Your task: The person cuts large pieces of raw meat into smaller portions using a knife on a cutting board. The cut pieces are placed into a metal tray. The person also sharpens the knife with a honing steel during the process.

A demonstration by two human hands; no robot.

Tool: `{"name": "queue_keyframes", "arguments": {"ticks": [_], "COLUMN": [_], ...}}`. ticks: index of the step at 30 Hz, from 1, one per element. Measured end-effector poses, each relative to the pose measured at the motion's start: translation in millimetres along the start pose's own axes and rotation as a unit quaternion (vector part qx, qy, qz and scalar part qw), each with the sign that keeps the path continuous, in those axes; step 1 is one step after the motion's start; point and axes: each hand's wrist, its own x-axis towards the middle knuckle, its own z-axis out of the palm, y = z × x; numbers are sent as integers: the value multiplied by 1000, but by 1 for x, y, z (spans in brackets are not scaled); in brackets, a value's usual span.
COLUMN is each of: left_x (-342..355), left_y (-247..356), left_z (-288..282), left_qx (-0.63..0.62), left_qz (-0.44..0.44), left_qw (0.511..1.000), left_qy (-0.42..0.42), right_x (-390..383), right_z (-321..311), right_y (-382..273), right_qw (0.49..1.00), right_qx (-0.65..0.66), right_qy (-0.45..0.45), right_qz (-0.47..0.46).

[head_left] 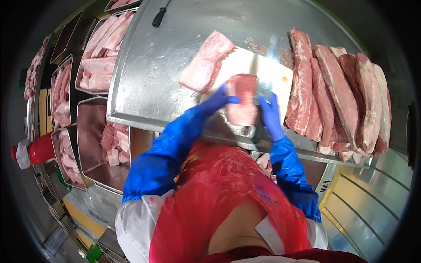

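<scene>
The left hand (215, 101), gloved, is closed on the left edge of one piece of meat (244, 101), its thumb laid over the top. The right hand (272, 117), gloved too, is just beyond the piece's other side, beside one knife (267, 72) whose blade points away from the person (motion blurs it, so I cannot tell whether the fingers close on the handle). Beneath the held piece, between the hands, is one white cutting board (283, 83). Just beyond the left hand, one pale slab (206, 63) lies against the board; farther off is one black handle (159, 17). To the right hand's right lie at least six long cuts (337, 87); well left of the left hand, at least five metal tubs (91, 131) hold meat.
</scene>
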Motion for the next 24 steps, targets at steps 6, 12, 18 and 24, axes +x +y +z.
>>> {"name": "queue_keyframes", "arguments": {"ticks": [6,12,18,24], "left_x": [-302,-266,32,101], "left_y": [63,61,31,96], "left_z": [-255,-298,-65,-106], "left_qx": [-1,386,758,258], "left_qz": [33,79,78,91], "left_qw": [936,753,605,962], "left_qy": [349,527,231,-8], "right_x": [-42,-16,-22,-101], "right_z": [198,159,23,-71], "right_y": [-103,-54,-15,32], "right_qw": [888,970,999,978], "right_qx": [91,-39,27,108], "right_qy": [-442,-234,21,168], "right_qz": [-93,-60,9,67]}}
